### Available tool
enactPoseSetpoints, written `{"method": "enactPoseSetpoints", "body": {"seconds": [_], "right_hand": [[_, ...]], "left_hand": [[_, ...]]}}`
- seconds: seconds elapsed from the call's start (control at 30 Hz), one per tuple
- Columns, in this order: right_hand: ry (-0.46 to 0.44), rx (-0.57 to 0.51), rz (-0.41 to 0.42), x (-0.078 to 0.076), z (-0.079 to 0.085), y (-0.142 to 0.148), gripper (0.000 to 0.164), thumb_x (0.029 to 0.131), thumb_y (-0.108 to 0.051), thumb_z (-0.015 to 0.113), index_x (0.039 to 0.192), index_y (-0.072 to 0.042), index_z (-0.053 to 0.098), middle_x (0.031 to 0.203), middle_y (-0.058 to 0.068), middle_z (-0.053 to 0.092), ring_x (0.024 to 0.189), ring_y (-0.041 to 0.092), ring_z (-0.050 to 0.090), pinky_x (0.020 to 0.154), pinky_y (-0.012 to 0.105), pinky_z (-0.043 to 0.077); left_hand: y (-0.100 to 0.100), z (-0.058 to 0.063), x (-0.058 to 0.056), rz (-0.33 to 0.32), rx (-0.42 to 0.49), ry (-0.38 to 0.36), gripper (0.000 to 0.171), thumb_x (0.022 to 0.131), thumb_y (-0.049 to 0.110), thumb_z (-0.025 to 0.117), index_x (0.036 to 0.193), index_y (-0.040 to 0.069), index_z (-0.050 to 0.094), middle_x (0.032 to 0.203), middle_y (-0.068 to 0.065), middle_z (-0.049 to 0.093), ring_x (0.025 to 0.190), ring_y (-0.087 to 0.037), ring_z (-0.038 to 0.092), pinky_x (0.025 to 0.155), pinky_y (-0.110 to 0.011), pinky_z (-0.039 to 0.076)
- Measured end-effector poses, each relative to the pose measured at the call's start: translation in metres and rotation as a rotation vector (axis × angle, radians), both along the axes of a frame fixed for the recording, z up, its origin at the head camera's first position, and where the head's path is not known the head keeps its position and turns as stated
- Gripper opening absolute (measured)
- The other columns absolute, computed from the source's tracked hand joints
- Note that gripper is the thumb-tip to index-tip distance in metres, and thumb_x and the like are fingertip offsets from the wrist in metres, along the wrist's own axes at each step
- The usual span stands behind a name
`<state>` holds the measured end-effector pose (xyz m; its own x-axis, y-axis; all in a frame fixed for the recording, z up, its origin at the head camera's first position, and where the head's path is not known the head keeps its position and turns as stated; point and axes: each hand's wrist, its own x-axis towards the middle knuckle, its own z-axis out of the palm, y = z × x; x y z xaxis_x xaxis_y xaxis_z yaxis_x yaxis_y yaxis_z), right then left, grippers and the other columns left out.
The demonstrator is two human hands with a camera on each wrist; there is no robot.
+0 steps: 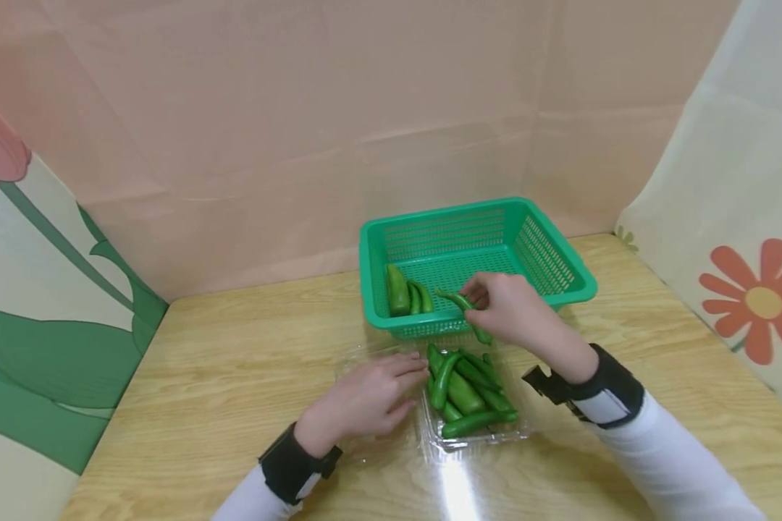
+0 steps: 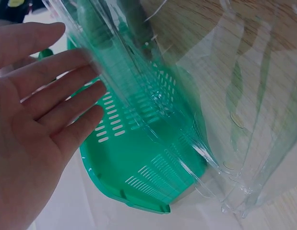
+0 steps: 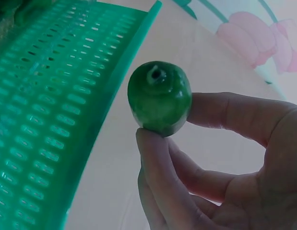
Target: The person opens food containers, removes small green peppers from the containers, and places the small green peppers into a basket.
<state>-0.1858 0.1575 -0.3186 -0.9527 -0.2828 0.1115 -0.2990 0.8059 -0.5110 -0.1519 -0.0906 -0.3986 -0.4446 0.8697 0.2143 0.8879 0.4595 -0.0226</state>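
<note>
A curved green chili pepper [image 1: 456, 298] is pinched between the thumb and fingers of my right hand [image 1: 511, 307], above the near rim of the green basket [image 1: 560, 264]. In the right wrist view this pepper [image 3: 159, 105] points its blunt end at the camera. Several green peppers [image 1: 465, 391] lie heaped in a clear plastic box [image 1: 520, 435] in front of the basket. My left hand [image 1: 371, 398] is over the box's clear lid, its fingertips by the left edge of the heap. In the left wrist view, its fingers [image 2: 66, 96] are extended beside the clear plastic [image 2: 220, 153].
At the left end inside the basket lie a thick green pepper [image 1: 397, 293] and thinner ones [image 1: 425, 297]. Everything stands on a wood-grain table [image 1: 234, 376]. A pinkish cloth backdrop [image 1: 267, 145] rises behind, with flower-printed sheets [image 1: 762, 304] at both sides.
</note>
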Motion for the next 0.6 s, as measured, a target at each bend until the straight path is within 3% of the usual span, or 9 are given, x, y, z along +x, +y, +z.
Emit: {"method": "enactPoseSetpoints", "body": {"seconds": [0.6], "right_hand": [[-0.052,0.018,-0.018,-0.044,0.027,-0.01,0.032,0.086,-0.015,0.062,0.115,-0.003,0.061,0.108,0.017,0.067,0.099,0.03,0.063,0.079,0.043,0.056]], "left_hand": [[0.001,0.0,0.002,0.005,-0.019,0.012,0.044,0.088,0.026,0.063,0.126,0.004,0.058,0.134,-0.012,0.057,0.127,-0.024,0.051,0.111,-0.034,0.039]]}}
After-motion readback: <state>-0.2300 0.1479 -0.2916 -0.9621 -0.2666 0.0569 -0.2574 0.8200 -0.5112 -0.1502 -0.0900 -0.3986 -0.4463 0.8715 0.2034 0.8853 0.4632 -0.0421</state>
